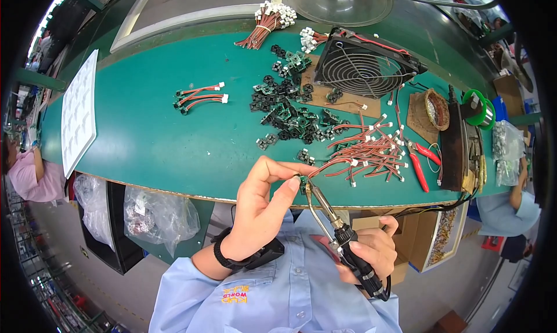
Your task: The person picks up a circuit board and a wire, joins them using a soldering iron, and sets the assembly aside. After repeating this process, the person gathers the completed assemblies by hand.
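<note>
Close to the table's front edge, my left hand (261, 208) pinches a small green circuit board (303, 186) between thumb and forefinger. Red and black wires (332, 162) with a white plug run off to the right of the board. My right hand (376, 253) is wrapped round the black handle of a soldering iron (361, 265), which has a thin metal solder-feed tube alongside its shaft. The iron's tip meets or nearly meets the board; fingers hide part of the contact.
Loose wire leads (371, 150), small boards (287, 109) and red cutters (419, 162) lie ahead. A black fan (365, 66) stands behind them. Right are a solder spool (478, 108) and cleaning dish (436, 109). Left are wired boards (200, 98) and a white tray (79, 109). Other people sit at both sides.
</note>
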A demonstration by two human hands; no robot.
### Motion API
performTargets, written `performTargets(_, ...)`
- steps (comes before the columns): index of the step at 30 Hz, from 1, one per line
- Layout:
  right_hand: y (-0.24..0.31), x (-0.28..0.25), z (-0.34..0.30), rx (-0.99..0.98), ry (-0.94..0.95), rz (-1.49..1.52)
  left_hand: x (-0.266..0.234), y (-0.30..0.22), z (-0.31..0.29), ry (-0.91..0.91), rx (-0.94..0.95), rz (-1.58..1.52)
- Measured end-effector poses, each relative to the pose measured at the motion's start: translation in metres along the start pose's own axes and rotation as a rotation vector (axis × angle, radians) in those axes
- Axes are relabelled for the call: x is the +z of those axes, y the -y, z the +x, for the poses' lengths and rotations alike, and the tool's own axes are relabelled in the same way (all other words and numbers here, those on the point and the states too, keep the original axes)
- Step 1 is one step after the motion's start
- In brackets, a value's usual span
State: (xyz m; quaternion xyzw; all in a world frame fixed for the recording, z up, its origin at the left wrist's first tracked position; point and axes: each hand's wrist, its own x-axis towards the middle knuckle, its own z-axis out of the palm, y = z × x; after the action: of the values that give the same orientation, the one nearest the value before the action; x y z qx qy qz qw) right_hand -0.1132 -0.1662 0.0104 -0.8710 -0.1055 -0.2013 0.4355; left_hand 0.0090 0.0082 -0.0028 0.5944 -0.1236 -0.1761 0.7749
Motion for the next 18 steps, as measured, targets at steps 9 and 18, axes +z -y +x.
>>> performTargets(9,-0.0018,0.0011,-0.0009,-0.016,-0.002,0.002,0.0007,-0.0019,-0.0010,0.002,0.004,0.002)
performTargets(18,-0.0036,0.0044,-0.0069,-0.041,-0.023,-0.010,0.0015,-0.0023,-0.0014,-0.010,-0.001,-0.021)
